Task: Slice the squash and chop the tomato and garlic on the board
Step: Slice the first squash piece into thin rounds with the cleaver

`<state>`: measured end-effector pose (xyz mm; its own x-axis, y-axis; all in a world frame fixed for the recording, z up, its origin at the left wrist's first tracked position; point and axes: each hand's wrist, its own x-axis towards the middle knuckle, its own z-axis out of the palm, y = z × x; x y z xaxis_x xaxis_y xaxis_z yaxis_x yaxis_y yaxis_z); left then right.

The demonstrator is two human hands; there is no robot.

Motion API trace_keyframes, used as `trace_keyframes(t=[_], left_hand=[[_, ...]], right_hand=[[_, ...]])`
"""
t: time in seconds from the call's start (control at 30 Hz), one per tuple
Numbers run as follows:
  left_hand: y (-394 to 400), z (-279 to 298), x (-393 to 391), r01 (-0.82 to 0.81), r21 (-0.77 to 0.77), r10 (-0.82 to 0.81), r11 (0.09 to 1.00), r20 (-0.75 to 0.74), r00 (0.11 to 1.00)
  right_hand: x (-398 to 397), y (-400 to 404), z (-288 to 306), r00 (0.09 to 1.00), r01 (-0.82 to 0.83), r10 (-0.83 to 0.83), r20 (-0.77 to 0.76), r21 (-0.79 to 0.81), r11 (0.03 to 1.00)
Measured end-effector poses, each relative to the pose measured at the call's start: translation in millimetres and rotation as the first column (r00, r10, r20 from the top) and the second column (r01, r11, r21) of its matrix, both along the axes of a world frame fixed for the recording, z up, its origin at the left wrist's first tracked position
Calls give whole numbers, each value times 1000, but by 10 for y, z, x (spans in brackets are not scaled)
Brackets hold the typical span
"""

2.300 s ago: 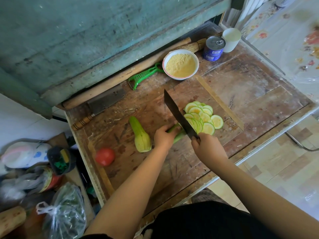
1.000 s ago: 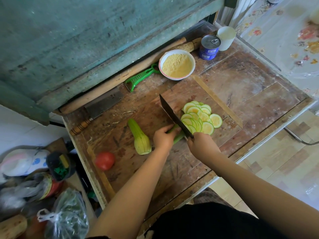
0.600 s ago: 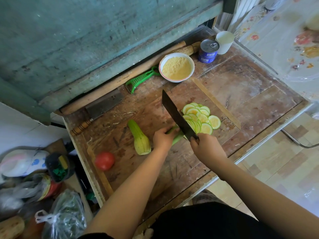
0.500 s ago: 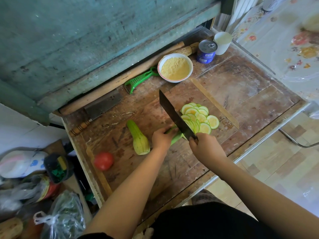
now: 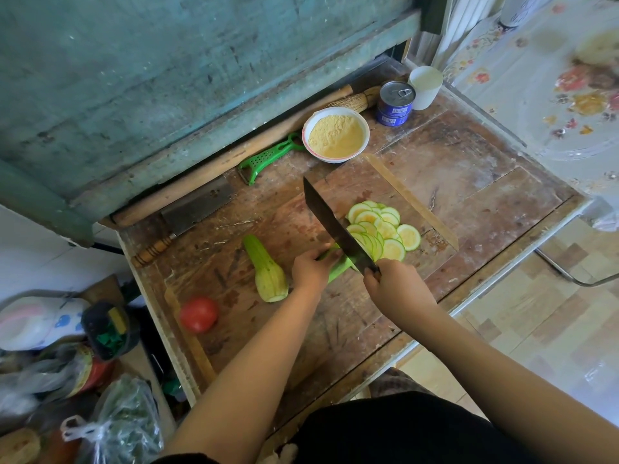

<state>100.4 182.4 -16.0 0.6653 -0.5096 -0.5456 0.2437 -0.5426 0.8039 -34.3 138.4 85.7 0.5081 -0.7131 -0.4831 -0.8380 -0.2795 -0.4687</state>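
My left hand [image 5: 310,267] presses down on a short green squash stub [image 5: 338,267] lying on the worn wooden board [image 5: 301,316]. My right hand [image 5: 393,288] grips a dark knife [image 5: 335,227] whose blade stands against the stub's cut end. Several pale round slices [image 5: 382,231] fan out to the right of the blade. A second, peeled squash piece [image 5: 268,271] rests just left of my left hand. A red tomato [image 5: 198,314] sits near the board's left edge. No garlic shows.
At the back lie a cleaver [image 5: 197,211], a green peeler [image 5: 268,157], a wooden stick [image 5: 234,155], a white bowl [image 5: 306,130] of yellow powder, a blue tin [image 5: 395,102] and a white cup [image 5: 425,87]. Bags and jars [image 5: 67,363] crowd the lower left.
The knife has kept rising and dropping at the stub's cut end while my left hand stays on it. The view has shifted slightly.
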Motion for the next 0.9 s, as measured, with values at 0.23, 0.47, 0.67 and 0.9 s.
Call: trace_keyframes(t=[0.23, 0.47, 0.67, 0.9], left_hand=[[-7, -4, -7, -27, 7, 27, 1000, 6, 1000], [-8, -17, -2, 5, 13, -6, 1000, 35, 999], [15, 26, -17, 36, 18, -36, 999, 46, 998], [48, 17, 50, 114, 9, -114, 993, -12, 993]], right_hand=[[45, -4, -40, 999, -15, 14, -39, -7, 1000], [119, -18, -146, 996, -15, 15, -87, 1, 1000], [120, -66, -324, 994, 44, -36, -100, 72, 996], [72, -45, -194, 998, 59, -59, -23, 39, 997]])
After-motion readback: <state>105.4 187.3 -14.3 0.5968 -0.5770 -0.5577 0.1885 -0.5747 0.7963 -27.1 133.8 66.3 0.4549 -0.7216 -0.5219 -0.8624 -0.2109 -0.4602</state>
